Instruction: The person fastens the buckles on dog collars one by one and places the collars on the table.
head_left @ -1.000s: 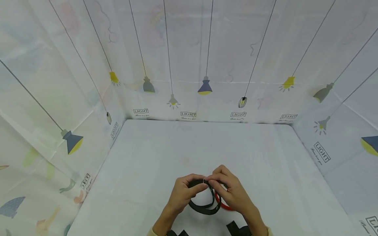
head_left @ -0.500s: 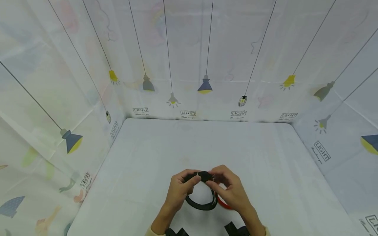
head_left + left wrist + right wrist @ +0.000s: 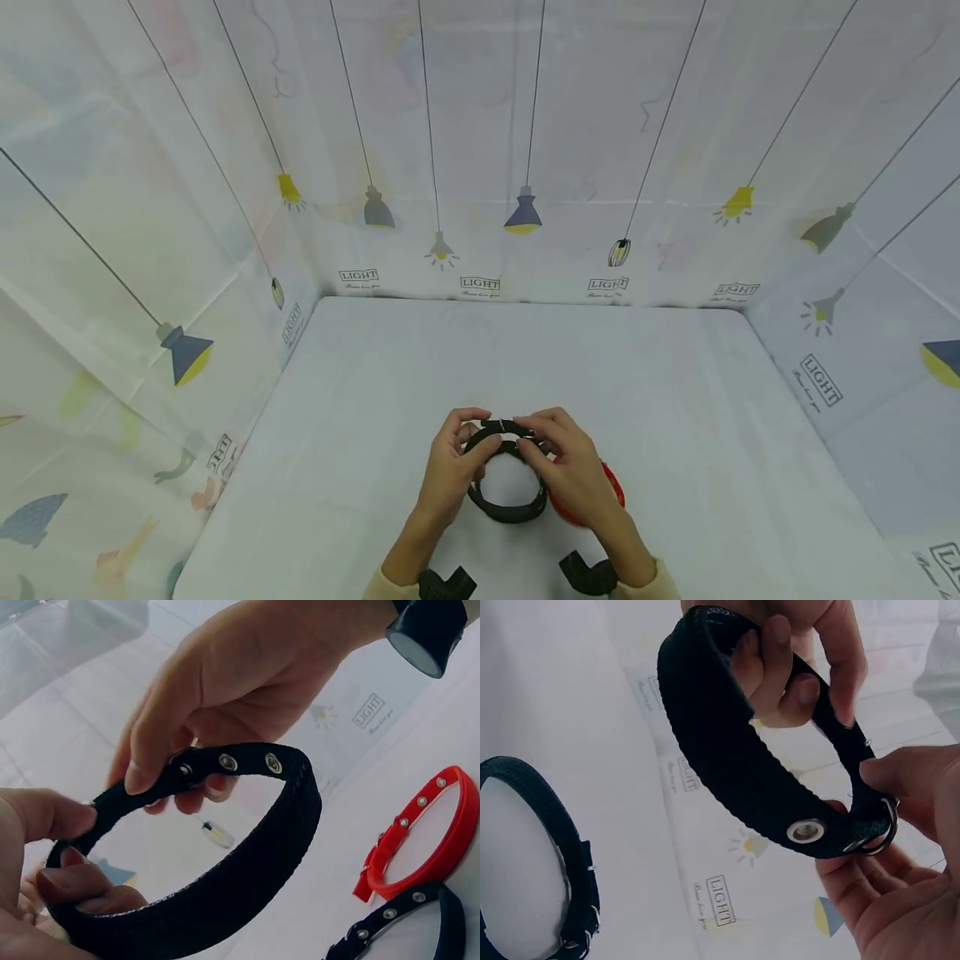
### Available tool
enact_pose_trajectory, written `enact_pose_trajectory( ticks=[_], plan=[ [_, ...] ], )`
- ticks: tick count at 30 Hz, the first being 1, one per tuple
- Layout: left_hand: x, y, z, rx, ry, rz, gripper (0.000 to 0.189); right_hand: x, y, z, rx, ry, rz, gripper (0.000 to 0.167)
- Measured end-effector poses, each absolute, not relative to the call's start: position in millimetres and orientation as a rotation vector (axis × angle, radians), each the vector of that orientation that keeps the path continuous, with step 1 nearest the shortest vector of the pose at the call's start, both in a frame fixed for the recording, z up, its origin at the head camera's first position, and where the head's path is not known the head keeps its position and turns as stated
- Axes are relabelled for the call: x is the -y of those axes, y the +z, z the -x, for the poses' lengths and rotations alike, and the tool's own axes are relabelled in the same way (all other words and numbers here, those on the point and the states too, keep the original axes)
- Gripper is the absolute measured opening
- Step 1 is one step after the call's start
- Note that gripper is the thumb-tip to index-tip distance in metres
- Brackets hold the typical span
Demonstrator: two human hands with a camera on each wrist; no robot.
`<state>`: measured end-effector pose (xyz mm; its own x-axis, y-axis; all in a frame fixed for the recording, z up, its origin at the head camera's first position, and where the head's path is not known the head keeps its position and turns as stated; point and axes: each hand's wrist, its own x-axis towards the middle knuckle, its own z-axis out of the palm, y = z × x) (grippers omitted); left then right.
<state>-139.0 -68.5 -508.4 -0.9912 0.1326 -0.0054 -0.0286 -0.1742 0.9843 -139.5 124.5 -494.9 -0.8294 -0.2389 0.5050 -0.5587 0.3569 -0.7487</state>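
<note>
Both hands hold a black pet collar (image 3: pixel 255 885) closed into a loop, with metal eyelets and a D-ring (image 3: pixel 885 829) on its band. My left hand (image 3: pixel 447 467) grips one side, its fingers curled through the loop in the right wrist view. Thumb and fingers of my right hand (image 3: pixel 573 471) pinch the band beside the D-ring and buckle area. Underneath, a second black collar (image 3: pixel 510 514) lies on the table as a ring. Partly hidden by the right hand, a red collar (image 3: pixel 442 862) with eyelets lies to the right of it.
The white table (image 3: pixel 525 358) stretches away in front of the hands. Printed curtains (image 3: pixel 480 150) with lamp drawings enclose its back and sides. Dark wrist camera mounts (image 3: pixel 446 585) sit at both wrists.
Both hands have shifted slightly away from the body with the held collar. More of the red collar and of the black collar on the table now shows.
</note>
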Motion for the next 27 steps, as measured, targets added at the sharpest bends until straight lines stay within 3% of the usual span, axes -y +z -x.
enact_pose_trajectory(
  ticks=[7, 12, 18, 27],
  plan=[
    [82, -511, 146, -2.056, 2.369, 0.045, 0.033, -111, -503, 150, 2.526, 1.418, -0.548, 0.041],
    [97, -520, 150, -2.183, 2.334, 0.15, 0.032, -94, -510, 156, 2.623, 1.398, -0.48, 0.031],
    [118, -538, 155, -2.716, 1.992, 0.346, 0.018, -72, -522, 168, 2.702, 1.153, -0.479, 0.019],
    [140, -563, 153, -2.994, 1.589, 0.559, 0.007, -45, -555, 179, 2.829, 0.762, -0.552, 0.016]
  ],
)
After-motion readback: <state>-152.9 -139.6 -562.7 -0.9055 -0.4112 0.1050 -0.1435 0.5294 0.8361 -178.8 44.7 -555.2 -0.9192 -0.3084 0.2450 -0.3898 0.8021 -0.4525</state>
